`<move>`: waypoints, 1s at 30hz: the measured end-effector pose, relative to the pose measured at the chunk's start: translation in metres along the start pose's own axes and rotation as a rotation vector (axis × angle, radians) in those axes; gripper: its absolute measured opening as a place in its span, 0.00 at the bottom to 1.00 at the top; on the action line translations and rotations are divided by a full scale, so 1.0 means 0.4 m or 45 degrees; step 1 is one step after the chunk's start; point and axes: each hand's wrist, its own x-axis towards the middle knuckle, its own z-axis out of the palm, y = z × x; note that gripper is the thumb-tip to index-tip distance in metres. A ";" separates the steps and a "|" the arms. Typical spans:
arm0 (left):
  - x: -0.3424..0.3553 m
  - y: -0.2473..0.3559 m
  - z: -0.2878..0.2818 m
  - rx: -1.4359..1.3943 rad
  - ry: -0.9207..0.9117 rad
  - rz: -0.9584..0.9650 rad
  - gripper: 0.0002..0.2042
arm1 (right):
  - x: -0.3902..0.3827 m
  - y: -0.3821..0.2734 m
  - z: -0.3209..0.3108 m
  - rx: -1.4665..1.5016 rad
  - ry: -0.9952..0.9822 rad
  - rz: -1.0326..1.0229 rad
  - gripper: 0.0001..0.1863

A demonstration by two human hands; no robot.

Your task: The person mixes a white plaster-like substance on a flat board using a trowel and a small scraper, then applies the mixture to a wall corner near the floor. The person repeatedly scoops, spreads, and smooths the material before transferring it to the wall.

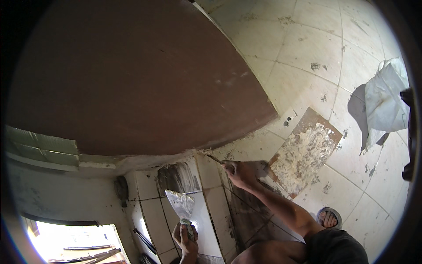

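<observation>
My left hand [187,237] is closed around the handle of a putty knife [181,203]. Its wide blade points up, smeared with pale paste, in front of the white tiled surface. Farther forward, my right hand [239,174] grips a thin dark tool [214,159], seen nearly edge-on, so its exact kind is unclear. The tool's tip reaches the lower edge of a large brown panel [149,83], where the panel meets the tiles. Right of that hand, a brown board [313,118] lies on the floor, covered with lumpy off-white paste [303,160].
Stained cream floor tiles [303,83] spread to the right. A white sack [387,101] stands at the far right. My sandaled foot [329,218] rests below the board. At lower left is a bright opening [79,242] with dark strips; a pale ledge [41,149] runs above it.
</observation>
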 end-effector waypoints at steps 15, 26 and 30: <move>-0.005 0.005 -0.012 -0.008 0.030 0.039 0.19 | -0.013 -0.046 -0.068 0.149 -0.204 0.073 0.18; -0.003 0.011 -0.013 -0.045 0.046 0.054 0.19 | 0.090 0.009 -0.098 0.423 -0.352 0.245 0.23; -0.005 0.012 -0.013 -0.026 0.039 0.017 0.19 | 0.107 -0.006 -0.110 0.407 -0.341 0.157 0.23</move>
